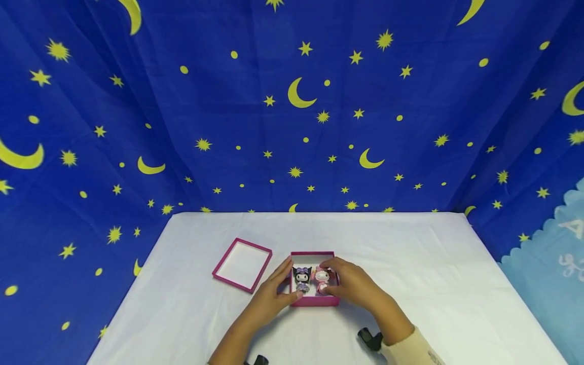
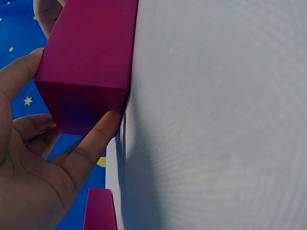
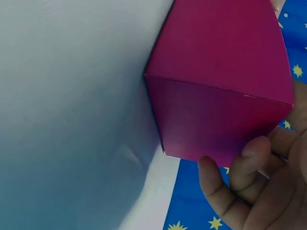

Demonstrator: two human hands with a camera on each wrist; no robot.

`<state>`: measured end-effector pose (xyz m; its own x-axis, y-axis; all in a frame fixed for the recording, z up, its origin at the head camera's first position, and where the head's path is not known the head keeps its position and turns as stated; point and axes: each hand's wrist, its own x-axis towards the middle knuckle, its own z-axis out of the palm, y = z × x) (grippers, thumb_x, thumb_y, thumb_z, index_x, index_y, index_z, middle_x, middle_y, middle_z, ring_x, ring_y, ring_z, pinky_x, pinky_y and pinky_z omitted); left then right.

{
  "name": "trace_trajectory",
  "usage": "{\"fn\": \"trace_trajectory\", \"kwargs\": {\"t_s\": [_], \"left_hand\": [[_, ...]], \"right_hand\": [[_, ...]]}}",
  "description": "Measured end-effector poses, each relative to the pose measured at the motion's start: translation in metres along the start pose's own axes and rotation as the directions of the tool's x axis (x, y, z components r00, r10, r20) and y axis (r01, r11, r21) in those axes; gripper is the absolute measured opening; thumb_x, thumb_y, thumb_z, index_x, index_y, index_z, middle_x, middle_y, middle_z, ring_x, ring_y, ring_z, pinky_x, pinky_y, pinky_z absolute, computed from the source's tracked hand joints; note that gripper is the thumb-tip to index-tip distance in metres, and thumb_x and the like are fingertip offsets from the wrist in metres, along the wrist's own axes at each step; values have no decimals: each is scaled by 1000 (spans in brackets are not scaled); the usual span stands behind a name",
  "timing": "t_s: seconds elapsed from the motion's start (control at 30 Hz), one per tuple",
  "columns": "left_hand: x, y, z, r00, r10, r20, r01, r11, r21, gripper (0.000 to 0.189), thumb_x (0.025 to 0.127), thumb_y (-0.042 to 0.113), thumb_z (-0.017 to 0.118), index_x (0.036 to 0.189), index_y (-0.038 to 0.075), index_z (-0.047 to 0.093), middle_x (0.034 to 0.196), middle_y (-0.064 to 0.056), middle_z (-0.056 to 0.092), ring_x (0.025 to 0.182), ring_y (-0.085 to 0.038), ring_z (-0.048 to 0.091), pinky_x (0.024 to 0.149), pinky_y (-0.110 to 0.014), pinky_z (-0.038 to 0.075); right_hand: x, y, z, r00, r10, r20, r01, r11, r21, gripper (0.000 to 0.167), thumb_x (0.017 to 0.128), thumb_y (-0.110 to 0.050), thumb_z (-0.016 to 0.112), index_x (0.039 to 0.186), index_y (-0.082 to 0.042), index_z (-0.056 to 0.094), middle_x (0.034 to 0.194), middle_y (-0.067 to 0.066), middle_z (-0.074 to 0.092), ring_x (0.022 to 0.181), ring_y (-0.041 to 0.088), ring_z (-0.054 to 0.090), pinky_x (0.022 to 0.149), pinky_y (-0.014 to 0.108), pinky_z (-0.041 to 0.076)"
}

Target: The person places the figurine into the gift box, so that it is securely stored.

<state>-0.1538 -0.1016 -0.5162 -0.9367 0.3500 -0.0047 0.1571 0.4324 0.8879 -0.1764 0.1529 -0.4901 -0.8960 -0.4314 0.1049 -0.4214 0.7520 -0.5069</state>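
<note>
An open magenta box [image 1: 315,301] with a white inside stands on the table. Two small figurines lie in it: a black-and-purple hooded one [image 1: 302,277] on the left and a pink one [image 1: 322,276] on the right. My left hand [image 1: 269,299] holds the box by its left side, thumb at the front rim; in the left wrist view its fingers lie along the magenta side wall [image 2: 86,108]. With thumb and index finger at its lower and upper ends, my right hand [image 1: 353,284] pinches the pink figurine. Its other fingers [image 3: 252,158] curl outside the box's right wall.
Left of the box lies its magenta-rimmed lid [image 1: 242,264], white inside facing up. A white cloth [image 1: 410,253] covers the table. Behind and beside it hangs a blue curtain [image 1: 246,126] with yellow moons and stars. A light blue panel [image 1: 552,263] is at the right.
</note>
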Motion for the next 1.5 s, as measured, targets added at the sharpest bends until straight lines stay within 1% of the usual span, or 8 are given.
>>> {"fn": "trace_trajectory", "kwargs": {"t_s": [0.17, 0.37, 0.5, 0.73, 0.83, 1.07, 1.33, 1.5], "left_hand": [[-2, 1, 0, 1000, -6, 3, 6, 1000, 15, 82, 92, 33, 75, 160, 22, 31, 171, 5, 18, 156, -26, 22, 125, -50, 24], [-1, 1, 0, 1000, 9, 1, -9, 1000, 12, 82, 92, 32, 75, 160, 20, 31, 171, 2, 19, 155, -29, 24, 123, -51, 27], [0, 0, 1, 1000, 20, -1, -20, 1000, 22, 83, 92, 36, 74, 160, 18, 31, 171, 1, 20, 156, -29, 23, 123, -52, 25], [0, -1, 1, 1000, 17, 12, -17, 1000, 12, 85, 91, 42, 73, 160, 17, 29, 171, 0, 18, 155, -31, 25, 116, -46, 41], [0, -1, 0, 1000, 15, 14, -15, 1000, 12, 86, 91, 43, 73, 161, 18, 29, 171, 1, 17, 155, -30, 24, 116, -47, 41], [-1, 1, -1, 1000, 3, 12, -3, 1000, 21, 85, 91, 39, 74, 160, 21, 30, 171, 4, 17, 157, -26, 20, 124, -51, 25], [0, 1, 0, 1000, 19, -4, -19, 999, 30, 84, 91, 39, 75, 160, 19, 32, 170, 2, 20, 155, -28, 26, 122, -52, 29], [0, 1, 1, 1000, 20, -24, -19, 1000, 22, 83, 90, 37, 76, 159, 19, 33, 170, 1, 22, 154, -29, 27, 123, -51, 27]], "right_hand": [[4, -2, 1, 999, 26, 18, -27, 1000, 12, 55, 76, -26, 89, 124, -9, 67, 124, 7, 71, 117, 29, 67, 104, 49, 53], [8, -3, 4, 997, 67, 37, -67, 998, 3, 56, 74, -24, 90, 123, -9, 67, 122, 7, 71, 113, 27, 68, 101, 48, 54], [11, -4, 4, 995, 85, 46, -85, 996, -7, 55, 74, -25, 90, 122, -9, 67, 120, 7, 71, 109, 26, 68, 99, 48, 55], [14, -6, 5, 992, 105, 67, -105, 994, -7, 55, 75, -27, 90, 121, -9, 67, 119, 8, 71, 111, 29, 68, 101, 49, 54], [14, -6, 4, 993, 100, 68, -100, 995, -2, 55, 75, -27, 90, 121, -8, 67, 119, 8, 70, 111, 28, 68, 101, 49, 55], [13, -4, 3, 993, 81, 85, -83, 996, 22, 59, 75, -26, 90, 124, -8, 65, 120, 7, 69, 110, 26, 68, 101, 48, 55], [8, -1, 0, 995, 65, 75, -68, 997, 35, 69, 78, -36, 87, 134, -7, 61, 135, 10, 64, 127, 33, 61, 109, 52, 49], [0, 2, -2, 998, 39, 39, -41, 998, 47, 73, 80, -37, 86, 140, -8, 58, 141, 9, 60, 131, 33, 59, 111, 51, 48]]}}
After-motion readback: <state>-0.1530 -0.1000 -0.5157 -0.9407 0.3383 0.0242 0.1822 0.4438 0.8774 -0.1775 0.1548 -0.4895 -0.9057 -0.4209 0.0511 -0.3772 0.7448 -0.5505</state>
